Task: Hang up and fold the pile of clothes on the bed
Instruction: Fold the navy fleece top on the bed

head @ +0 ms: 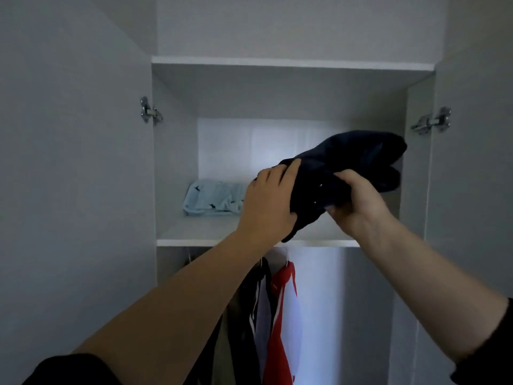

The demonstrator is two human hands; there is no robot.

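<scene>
A folded dark navy garment [352, 159] is held up in front of the open wardrobe's shelf compartment, its far end reaching over the shelf [194, 230]. My left hand [268, 201] grips its near left edge with the fingers curled over the cloth. My right hand [354, 201] grips the near right side from below. A folded light blue garment [212, 197] with small dark prints lies at the back left of the same shelf.
Both wardrobe doors stand open, with metal hinges on the left [150, 111] and right [431, 122]. Another shelf [277, 63] sits above. Below the shelf hang dark clothes [256, 309] and a red and white garment [283, 315].
</scene>
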